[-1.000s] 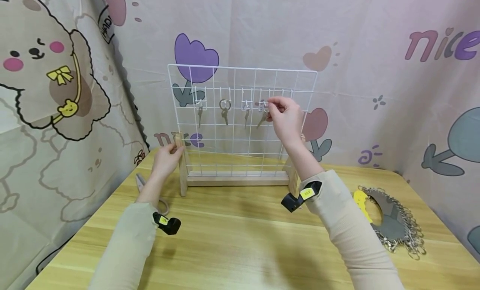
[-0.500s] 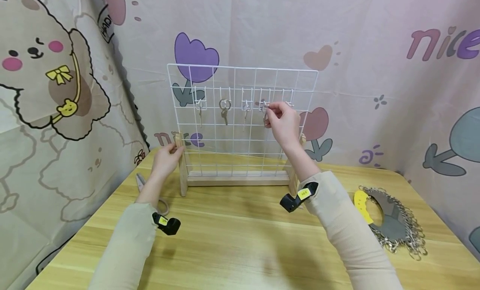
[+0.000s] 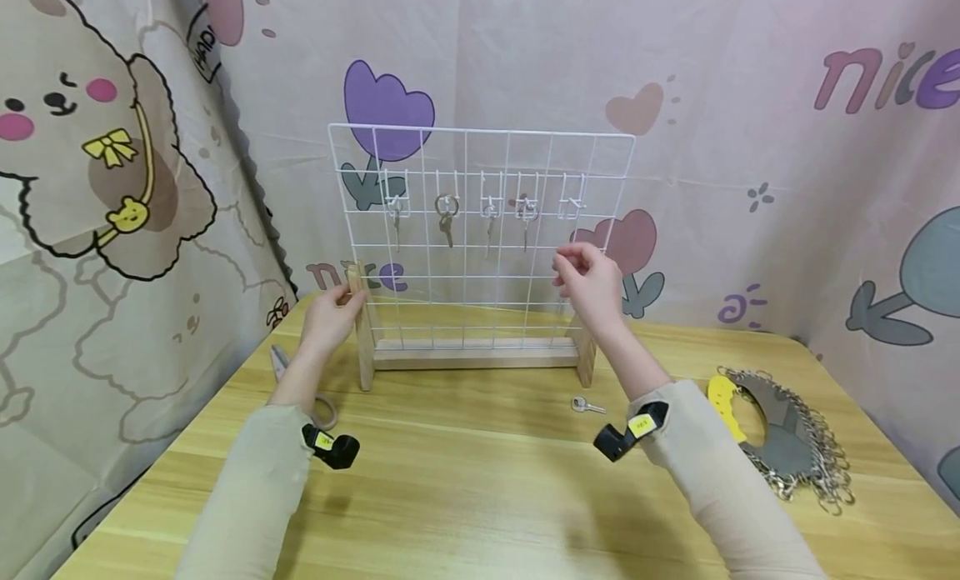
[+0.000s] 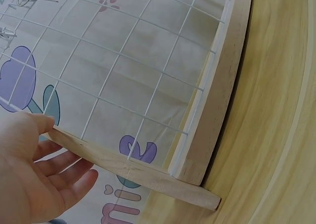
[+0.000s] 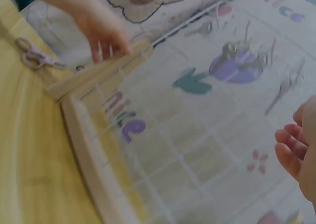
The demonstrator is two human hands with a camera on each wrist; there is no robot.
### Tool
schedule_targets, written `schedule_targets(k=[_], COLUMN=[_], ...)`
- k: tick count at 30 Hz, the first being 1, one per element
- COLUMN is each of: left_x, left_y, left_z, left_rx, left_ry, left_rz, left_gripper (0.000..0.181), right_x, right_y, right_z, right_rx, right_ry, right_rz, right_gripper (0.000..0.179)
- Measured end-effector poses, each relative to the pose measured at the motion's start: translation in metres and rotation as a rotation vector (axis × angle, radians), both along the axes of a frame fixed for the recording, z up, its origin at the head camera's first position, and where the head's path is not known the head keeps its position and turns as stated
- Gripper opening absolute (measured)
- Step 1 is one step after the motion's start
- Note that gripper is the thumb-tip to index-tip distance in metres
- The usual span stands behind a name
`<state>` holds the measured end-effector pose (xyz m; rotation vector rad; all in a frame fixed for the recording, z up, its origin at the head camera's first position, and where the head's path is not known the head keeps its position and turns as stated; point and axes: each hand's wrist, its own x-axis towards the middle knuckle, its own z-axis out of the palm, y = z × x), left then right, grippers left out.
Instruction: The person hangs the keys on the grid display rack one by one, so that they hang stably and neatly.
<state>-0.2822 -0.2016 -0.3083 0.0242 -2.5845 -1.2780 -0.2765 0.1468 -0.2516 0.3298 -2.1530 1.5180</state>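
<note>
A white wire grid (image 3: 465, 277) stands upright in a wooden stand (image 3: 476, 360). My left hand (image 3: 330, 317) grips the top of the stand's left post (image 4: 123, 167), thumb on one side and fingers on the other. Several keys hang by rings from white hooks on the grid, among them a brass-toned key (image 3: 447, 228) and a rightmost key (image 3: 526, 222). Farther right is a bare white hook (image 3: 572, 205). My right hand (image 3: 592, 284) hovers before the grid below that hook, fingers loosely bent and holding nothing. One silver key (image 3: 588, 405) lies on the table near the stand's right foot.
Scissors (image 3: 324, 412) lie on the table beside my left forearm, partly covered by it. At the right lies a grey plate with a yellow edge (image 3: 723, 403) and many metal rings (image 3: 828, 459) around it. A printed curtain (image 3: 712, 230) hangs behind the table.
My right hand has let go of the rightmost hanging key and moved down and right, away from it. That key now hangs straight. My left hand stays on the post.
</note>
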Motion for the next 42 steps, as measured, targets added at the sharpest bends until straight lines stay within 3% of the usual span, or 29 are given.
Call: schedule_targets(k=[7, 14, 21, 33, 42], left_x=[0.002, 0.001, 0.001, -0.001, -0.001], left_y=[-0.001, -0.001, -0.001, 0.0, 0.001], left_z=[0.0, 0.0, 0.0, 0.001, 0.0], left_rx=[-0.024, -0.023, -0.022, -0.022, -0.03], left_ry=[0.003, -0.005, -0.009, -0.008, 0.008], left_rz=[-0.003, 0.007, 0.008, 0.008, 0.016], left_gripper=[0.057, 0.055, 0.055, 0.057, 0.054], right_x=[0.009, 0.019, 0.022, 0.023, 0.022], right_y=[0.036, 0.061, 0.074, 0.073, 0.066], right_z=[-0.045, -0.089, -0.117, -0.147, -0.153], right_rx=[0.049, 0.294, 0.399, 0.614, 0.63], right_ry=[-0.137, -0.217, -0.31, -0.382, -0.389], right_rz=[0.033, 0.069, 0.065, -0.044, -0.066], right_gripper=[0.021, 0.018, 0.011, 0.016, 0.02])
